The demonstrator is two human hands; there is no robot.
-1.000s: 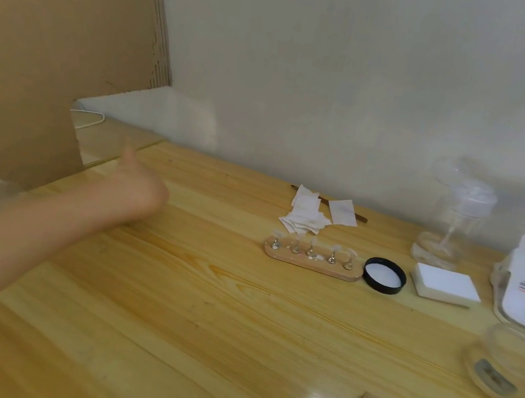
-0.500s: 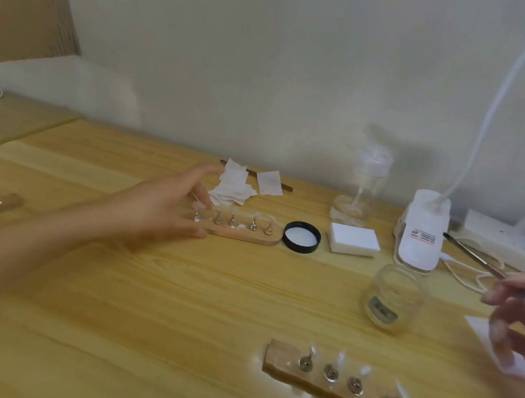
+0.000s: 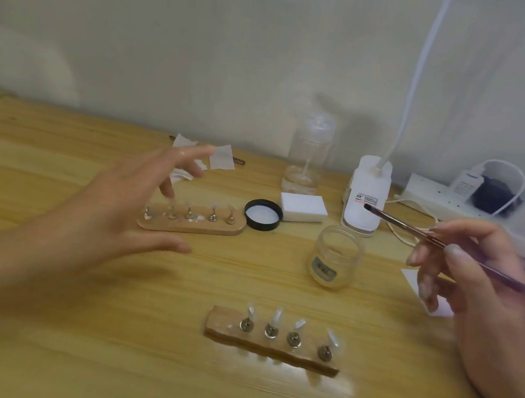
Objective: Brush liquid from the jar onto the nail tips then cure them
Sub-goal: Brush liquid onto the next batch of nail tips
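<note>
From your head camera: your left hand (image 3: 120, 209) hangs over the left end of the far wooden holder (image 3: 194, 225), fingers spread wide and gripping nothing. One finger dips toward the second peg from the left, but I can't tell whether it touches.

Your right hand (image 3: 481, 294) is out on the right, pinching the brush (image 3: 422, 233) between thumb and fingers. The handle runs back past your knuckles, and the dark bristle end points left, up in the air in front of the white device (image 3: 367, 195).

The open glass jar (image 3: 334, 258) stands on the table (image 3: 60, 321) between your hands, below and a little left of the bristles. Its black lid (image 3: 262, 214) lies upturned just beside the far holder's right end, with a white block (image 3: 303, 207) next to it.

Nearest you, the near wooden holder (image 3: 271, 346) carries four clear nail tips (image 3: 276, 317) upright on metal pegs. The far holder carries five.

Along the far wall are crumpled tissues (image 3: 223, 157), a clear pump bottle (image 3: 306, 157) and, to the right, a power strip (image 3: 468, 205). A white slip of paper (image 3: 412, 280) lies under your right fingers.
</note>
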